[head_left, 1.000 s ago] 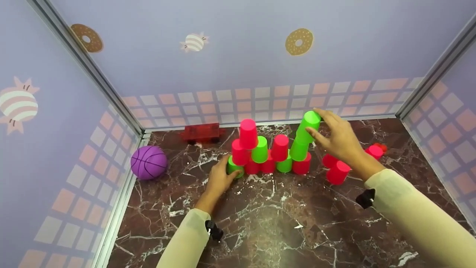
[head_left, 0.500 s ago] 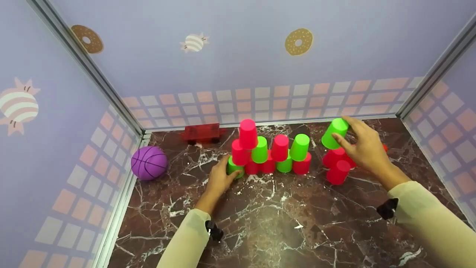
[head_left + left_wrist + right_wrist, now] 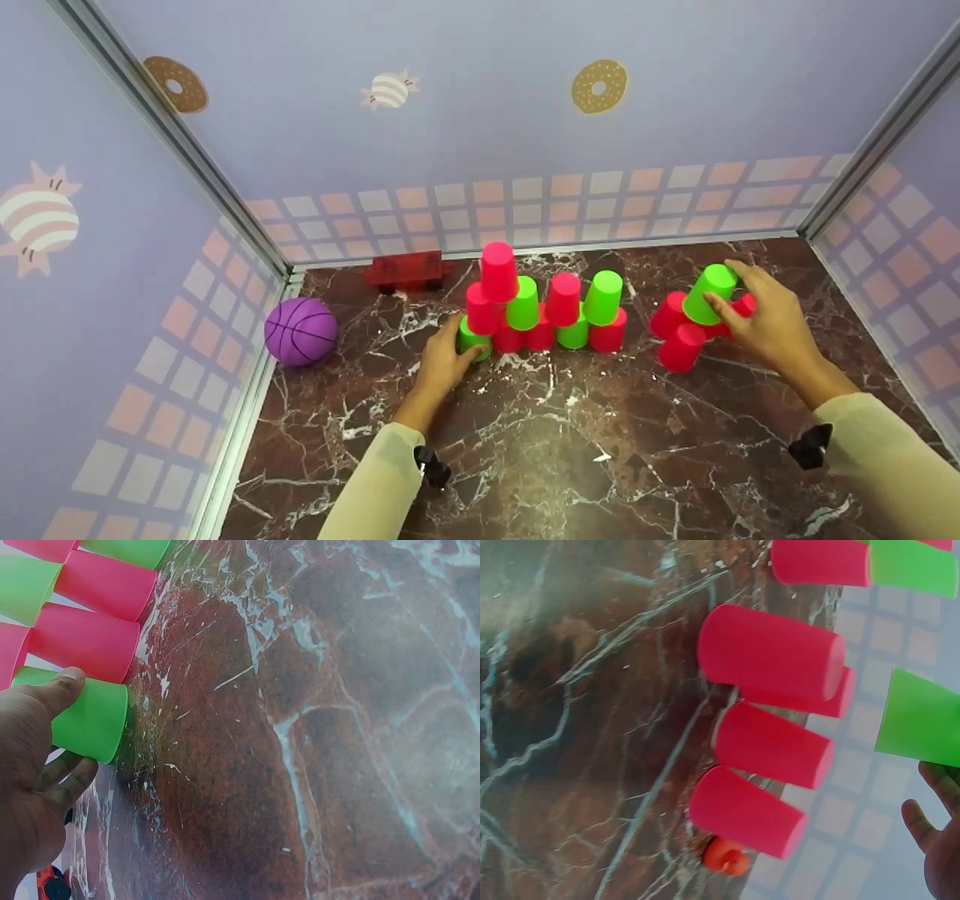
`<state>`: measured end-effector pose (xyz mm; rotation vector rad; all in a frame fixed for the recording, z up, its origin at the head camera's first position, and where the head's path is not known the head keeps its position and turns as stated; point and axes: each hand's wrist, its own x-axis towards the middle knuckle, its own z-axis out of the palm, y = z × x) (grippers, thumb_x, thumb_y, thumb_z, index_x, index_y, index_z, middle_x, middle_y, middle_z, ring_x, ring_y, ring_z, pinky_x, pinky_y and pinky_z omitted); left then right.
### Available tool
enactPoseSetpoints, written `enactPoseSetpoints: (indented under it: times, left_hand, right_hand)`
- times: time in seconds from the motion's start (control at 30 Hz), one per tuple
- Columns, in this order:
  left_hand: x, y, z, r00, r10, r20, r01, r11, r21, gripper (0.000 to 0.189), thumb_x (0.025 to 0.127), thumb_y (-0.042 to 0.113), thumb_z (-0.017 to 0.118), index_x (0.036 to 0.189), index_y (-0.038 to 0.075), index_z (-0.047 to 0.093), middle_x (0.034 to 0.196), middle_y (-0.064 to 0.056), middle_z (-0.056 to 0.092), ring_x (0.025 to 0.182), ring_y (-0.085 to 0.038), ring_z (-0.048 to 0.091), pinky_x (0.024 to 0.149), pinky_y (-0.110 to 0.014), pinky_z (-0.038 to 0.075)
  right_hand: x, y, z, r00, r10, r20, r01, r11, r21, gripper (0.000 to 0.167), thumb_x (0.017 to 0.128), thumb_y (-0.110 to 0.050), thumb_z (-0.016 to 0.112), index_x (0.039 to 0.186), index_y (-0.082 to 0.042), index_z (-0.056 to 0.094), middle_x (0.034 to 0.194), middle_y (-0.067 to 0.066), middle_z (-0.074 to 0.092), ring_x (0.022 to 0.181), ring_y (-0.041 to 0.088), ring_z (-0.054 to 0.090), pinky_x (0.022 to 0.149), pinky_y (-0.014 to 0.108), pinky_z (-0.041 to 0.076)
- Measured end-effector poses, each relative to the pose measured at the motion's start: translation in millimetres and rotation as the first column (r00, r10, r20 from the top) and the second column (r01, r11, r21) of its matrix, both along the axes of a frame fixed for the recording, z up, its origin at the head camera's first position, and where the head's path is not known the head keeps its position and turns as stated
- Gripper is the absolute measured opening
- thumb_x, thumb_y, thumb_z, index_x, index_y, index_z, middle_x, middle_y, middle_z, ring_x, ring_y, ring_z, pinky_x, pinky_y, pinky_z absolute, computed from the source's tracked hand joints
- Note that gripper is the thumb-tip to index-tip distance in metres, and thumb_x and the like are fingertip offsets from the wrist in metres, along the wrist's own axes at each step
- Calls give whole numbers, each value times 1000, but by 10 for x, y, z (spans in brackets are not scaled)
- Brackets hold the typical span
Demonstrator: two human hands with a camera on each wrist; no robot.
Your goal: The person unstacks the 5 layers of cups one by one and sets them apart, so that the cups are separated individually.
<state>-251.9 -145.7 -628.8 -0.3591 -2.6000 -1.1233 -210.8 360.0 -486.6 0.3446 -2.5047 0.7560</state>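
Note:
My left hand [image 3: 441, 364] holds the green cup [image 3: 94, 716] at the left end of the bottom row, thumb on the near side and fingers behind. Upside-down red and green cups stand stacked beside it; a red cup [image 3: 499, 271] tops the left part, above a second row with a red cup [image 3: 564, 298] and, at its right end, a green cup [image 3: 604, 297]. My right hand [image 3: 776, 322] grips another green cup [image 3: 709, 294] between thumb and fingers, over a group of loose red cups [image 3: 681, 349]. In the right wrist view this green cup [image 3: 922, 720] is raised beyond the red ones.
A purple basketball [image 3: 301, 331] lies by the left wall. A translucent red toy vehicle [image 3: 406, 270] sits near the back wall. Beside the red cups in the right wrist view is a small orange-red object [image 3: 726, 855]. Patterned walls enclose the marbled tabletop [image 3: 555, 465].
My right hand has carried its green cup from above the stack's right end rightward and down to the loose red cups. The left hand has stayed at its cup.

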Motion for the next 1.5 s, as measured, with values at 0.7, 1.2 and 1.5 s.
enactPoseSetpoints:
  times: [0.7, 1.2, 1.5]
  left_hand:
    - [42, 42, 112, 999, -10, 53, 9, 1000, 14, 65, 95, 38, 86, 148, 10, 61, 129, -21, 77, 116, -42, 76, 101, -59, 60]
    - [-67, -17, -119, 1000, 8, -16, -8, 1000, -7, 65, 91, 38, 91, 144, 15, 63, 124, -20, 78, 110, -40, 77, 93, -56, 62]
    - [-43, -11, -101, 1000, -4, -4, 4, 1000, 14, 66, 93, 41, 88, 149, 18, 61, 127, -18, 78, 112, -39, 77, 95, -55, 62]
  right_hand:
    - [204, 288, -632, 997, -71, 21, 70, 997, 42, 59, 89, -6, 90, 139, 11, 64, 119, 34, 73, 86, 45, 68, 75, 56, 52]
    - [302, 288, -926, 992, -73, 105, 74, 997, 0, 57, 92, -5, 87, 140, 12, 60, 124, 35, 69, 103, 53, 70, 86, 68, 54]
    - [230, 257, -751, 993, -61, 98, 62, 998, -5, 68, 92, -11, 89, 148, 11, 57, 138, 37, 64, 107, 55, 65, 91, 73, 51]
